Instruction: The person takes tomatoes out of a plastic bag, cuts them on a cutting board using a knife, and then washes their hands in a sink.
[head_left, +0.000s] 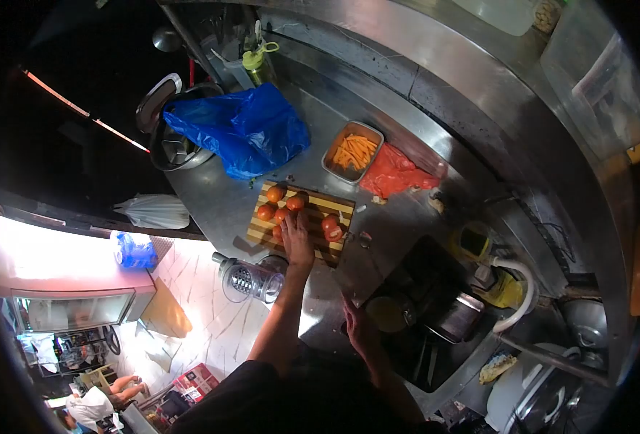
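My left hand [298, 242] reaches over a striped wooden cutting board [320, 205], its fingers stretched out and apart among the tomatoes. Several red tomatoes lie toward the board's left side, one [281, 215] right by my fingertips and another [295, 203] just beyond. Cut tomato pieces [332, 230] lie at the right of the board. Lower and to the right, my right hand [359, 325] is held over the counter edge beside the dark stove. It shows side-on with its fingers drawn together; whatever it may hold blends into the shiny metal.
A metal container of orange strips [354, 150] stands behind the board, beside a red plastic bag [399, 172]. A blue plastic bag [244, 130] lies at the back left. Near my left forearm is a clear grater-like device [246, 281]. A pan [454, 318] sits on the right.
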A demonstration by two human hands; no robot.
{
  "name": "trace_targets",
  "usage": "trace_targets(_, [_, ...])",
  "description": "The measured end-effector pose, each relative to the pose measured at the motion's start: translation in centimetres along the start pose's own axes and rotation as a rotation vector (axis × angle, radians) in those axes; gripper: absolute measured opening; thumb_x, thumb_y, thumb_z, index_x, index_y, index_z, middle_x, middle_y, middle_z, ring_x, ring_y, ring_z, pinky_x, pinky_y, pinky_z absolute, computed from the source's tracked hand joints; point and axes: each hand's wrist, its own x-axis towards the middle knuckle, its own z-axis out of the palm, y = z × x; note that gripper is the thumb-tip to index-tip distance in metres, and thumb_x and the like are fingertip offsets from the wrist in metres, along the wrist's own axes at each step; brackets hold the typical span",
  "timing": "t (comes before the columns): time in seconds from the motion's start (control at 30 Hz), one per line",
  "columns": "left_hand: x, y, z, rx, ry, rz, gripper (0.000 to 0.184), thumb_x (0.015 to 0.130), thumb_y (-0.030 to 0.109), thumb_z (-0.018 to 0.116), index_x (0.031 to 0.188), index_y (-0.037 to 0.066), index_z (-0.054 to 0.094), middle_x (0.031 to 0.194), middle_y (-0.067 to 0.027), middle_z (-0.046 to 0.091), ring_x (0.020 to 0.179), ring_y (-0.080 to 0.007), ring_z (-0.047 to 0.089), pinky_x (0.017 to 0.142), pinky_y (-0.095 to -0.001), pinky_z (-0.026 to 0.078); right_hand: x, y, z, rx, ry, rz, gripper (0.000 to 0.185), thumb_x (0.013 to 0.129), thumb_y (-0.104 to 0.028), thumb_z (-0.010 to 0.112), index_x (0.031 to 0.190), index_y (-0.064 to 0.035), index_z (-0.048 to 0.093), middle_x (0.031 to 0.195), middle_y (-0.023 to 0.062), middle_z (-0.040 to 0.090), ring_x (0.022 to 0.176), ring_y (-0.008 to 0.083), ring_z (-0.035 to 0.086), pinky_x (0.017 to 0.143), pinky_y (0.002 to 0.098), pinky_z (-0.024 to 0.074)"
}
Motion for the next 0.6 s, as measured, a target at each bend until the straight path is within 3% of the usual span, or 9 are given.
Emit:
trace_targets(0.1, [-1.8, -0.5, -0.2, -0.222, -0.042, -0.007, 0.051, 0.095, 0.007, 0.063, 0.144, 0.003, 0.052, 0.137, -0.0235, 0.054, 0.135, -0.0444, 0.047, 0.116, -0.0516, 0.036, -0.8, -0.1, -1.9, 0.107, 0.007, 0.024, 0.044, 0.108, -0.019, 0.056, 0.152, -0.02, 0.054, 0.11, 0.0236, 0.071, 0.097, 0.0404, 0.07, 0.078, 0.0424, 0.0563])
trace_targets(0.17, [-3.7, 1.4, -3.2, -0.446, -0.08, -0.066, 0.05, 0.1, 0.007, 0.056, 0.148, -0.001, 0.047, 0.142, -0.0259, 0.052, 0.136, -0.0459, 0.046, 0.114, -0.0514, 0.039, -1.8, -0.4, -3.6, 0.155, 0.121, -0.042, 0.041, 0.108, -0.018, 0.055, 0.149, -0.0164, 0.057, 0.117, 0.0262, 0.07, 0.106, 0.0424, 0.068, 0.084, 0.0403, 0.0561])
trace_targets(0.2, [-4.6, 2.1, -4.2, -0.557, -0.098, -0.097, 0.049, 0.102, 0.008, 0.052, 0.15, -0.002, 0.044, 0.144, -0.027, 0.05, 0.136, -0.0467, 0.046, 0.113, -0.0513, 0.04, -2.1, -0.5, -4.1, 0.201, 0.141, -0.04, 0.036, 0.109, -0.018, 0.054, 0.143, -0.0083, 0.062, 0.126, 0.0258, 0.069, 0.117, 0.0403, 0.067, 0.093, 0.0373, 0.0546])
trace_targets(0.3, [-6.8, 2.2, -3.6, -0.737, -0.145, -0.176, 0.047, 0.11, 0.021, 0.046, 0.15, -0.003, 0.044, 0.143, -0.0283, 0.052, 0.135, -0.0454, 0.048, 0.115, -0.049, 0.038, -3.8, 2.1, -2.1, 0.357, 0.177, -0.028, 0.036, 0.109, -0.014, 0.055, 0.141, -0.0017, 0.061, 0.132, 0.0239, 0.067, 0.125, 0.0374, 0.064, 0.101, 0.0378, 0.0521])
trace_targets(0.33, [-6.9, 2.3, -3.6, -0.691, -0.133, -0.156, 0.047, 0.111, 0.023, 0.045, 0.15, -0.004, 0.044, 0.143, -0.0283, 0.051, 0.135, -0.0453, 0.047, 0.115, -0.0488, 0.037, -3.2, -0.1, -5.0, 0.331, 0.094, 0.041, 0.033, 0.108, -0.013, 0.055, 0.138, -0.0001, 0.064, 0.133, 0.0237, 0.067, 0.125, 0.037, 0.064, 0.103, 0.0376, 0.0518])
trace_targets(0.5, [-7.2, 1.7, -3.1, -0.496, -0.076, -0.1, 0.051, 0.111, 0.03, 0.047, 0.149, -0.003, 0.047, 0.141, -0.0268, 0.051, 0.134, -0.0426, 0.047, 0.115, -0.0478, 0.036, -2.2, 0.7, -2.4, 0.287, 0.059, -0.011, 0.033, 0.108, -0.013, 0.055, 0.138, -0.0002, 0.063, 0.129, 0.0239, 0.069, 0.117, 0.0382, 0.068, 0.094, 0.0376, 0.0554])
trace_targets(0.6, [-7.2, 1.7, -2.9, -0.602, -0.082, -0.164, 0.055, 0.11, 0.035, 0.048, 0.149, -0.004, 0.048, 0.144, -0.0272, 0.048, 0.135, -0.0417, 0.045, 0.116, -0.0458, 0.035, -0.7, 0.7, -0.9, 0.301, 0.022, -0.025, 0.032, 0.108, -0.012, 0.056, 0.137, -0.0005, 0.064, 0.128, 0.0232, 0.07, 0.113, 0.039, 0.07, 0.09, 0.0383, 0.0569])
